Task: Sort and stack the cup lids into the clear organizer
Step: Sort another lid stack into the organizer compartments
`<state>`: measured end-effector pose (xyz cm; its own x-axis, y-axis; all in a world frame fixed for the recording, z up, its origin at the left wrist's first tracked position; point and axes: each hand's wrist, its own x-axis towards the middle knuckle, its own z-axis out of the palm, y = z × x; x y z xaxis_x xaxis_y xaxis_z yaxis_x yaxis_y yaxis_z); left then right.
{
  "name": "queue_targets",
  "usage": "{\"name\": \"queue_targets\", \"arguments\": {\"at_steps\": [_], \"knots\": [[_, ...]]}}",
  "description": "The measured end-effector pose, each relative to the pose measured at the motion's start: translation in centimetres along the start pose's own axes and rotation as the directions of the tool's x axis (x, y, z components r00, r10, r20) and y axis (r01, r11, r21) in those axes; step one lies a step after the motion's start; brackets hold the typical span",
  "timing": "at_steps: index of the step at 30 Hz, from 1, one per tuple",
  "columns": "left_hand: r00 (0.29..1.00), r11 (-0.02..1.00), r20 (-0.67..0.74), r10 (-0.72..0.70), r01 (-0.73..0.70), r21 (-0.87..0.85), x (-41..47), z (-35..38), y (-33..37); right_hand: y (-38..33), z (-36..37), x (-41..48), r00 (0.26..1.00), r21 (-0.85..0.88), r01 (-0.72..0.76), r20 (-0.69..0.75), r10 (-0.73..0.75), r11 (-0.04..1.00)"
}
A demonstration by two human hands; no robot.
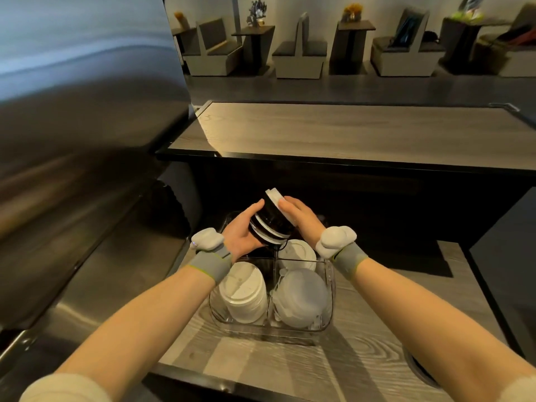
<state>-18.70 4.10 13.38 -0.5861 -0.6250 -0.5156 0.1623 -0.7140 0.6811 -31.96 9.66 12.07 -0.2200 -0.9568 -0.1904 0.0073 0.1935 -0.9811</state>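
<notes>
The stack of black and white plastic lids [269, 224], held between the left hand [242, 233] and the right hand [301, 219], looks glossy on its black bands and matt on its white ones. The clear plastic organizer [329, 288] is smooth and shiny, with bright glints along its rim. The white plastic lids [243, 294] stacked inside it have a soft, matt finish. The grey wood-grain counter [362, 352] shows a streaked, low-sheen surface with a black edge. The brushed stainless-steel appliance [87, 111] on the left is smooth and reflective. Both wrists wear grey knitted cloth bands [213, 264] carrying matt white plastic pods [336, 240].
</notes>
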Motion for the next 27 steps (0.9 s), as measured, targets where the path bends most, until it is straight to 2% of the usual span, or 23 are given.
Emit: {"name": "queue_targets", "arguments": {"at_steps": [3,6,9,11,13,15,16,18,20,24,26,27], "knots": [[0.998,0.998,-0.056,0.025,-0.027,-0.048,0.1,-0.9,0.5,0.0,0.3,-0.2,0.997,0.154,-0.024,0.072,0.013,0.988],[0.991,0.994,-0.115,0.061,-0.07,-0.082,0.2,-2.4,1.3,0.5,0.2,-0.3,0.997,0.168,0.028,0.067,-0.04,0.985],[0.978,0.985,-0.176,0.116,-0.135,-0.105,0.2,-4.1,2.4,0.2,0.6,-0.7,0.996,0.05,0.004,0.092,-0.009,0.999],[0.958,0.968,-0.227,0.178,-0.212,-0.132,0.0,-4.9,3.1,0.1,1.3,-1.2,0.989,-0.18,0.011,0.15,0.016,0.984],[0.944,0.956,-0.248,0.217,-0.257,-0.141,-0.2,-5.7,3.9,0.6,2.5,-1.7,0.959,-0.47,0.126,0.283,0.014,0.873],[0.95,0.961,-0.228,0.214,-0.247,-0.126,-0.3,-6.7,4.3,1.5,3.7,-2.1,0.922,-0.665,0.283,0.387,-0.005,0.691],[0.954,0.965,-0.216,0.208,-0.236,-0.111,-0.3,-7.2,4.4,2.1,4.4,-2.2,0.895,-0.698,0.37,0.445,-0.033,0.613],[0.963,0.975,-0.189,0.192,-0.21,-0.077,-0.4,-7.7,4.3,3.3,5.1,-2.3,0.846,-0.705,0.479,0.53,-0.061,0.523],[0.969,0.981,-0.171,0.181,-0.189,-0.036,-0.7,-8.0,4.1,4.4,5.8,-2.3,0.815,-0.711,0.535,0.576,-0.059,0.457],[0.98,0.989,-0.138,0.142,-0.145,-0.013,-0.9,-8.6,3.4,5.7,6.1,-1.9,0.786,-0.75,0.609,0.613,-0.073,0.259],[0.984,0.991,-0.121,0.131,-0.132,-0.002,-1.0,-8.8,3.2,5.7,5.8,-1.6,0.801,-0.766,0.592,0.594,-0.075,0.251],[0.986,0.992,-0.112,0.123,-0.124,0.001,-1.0,-8.9,3.1,5.4,5.6,-1.6,0.824,-0.768,0.557,0.56,-0.091,0.316]]}}
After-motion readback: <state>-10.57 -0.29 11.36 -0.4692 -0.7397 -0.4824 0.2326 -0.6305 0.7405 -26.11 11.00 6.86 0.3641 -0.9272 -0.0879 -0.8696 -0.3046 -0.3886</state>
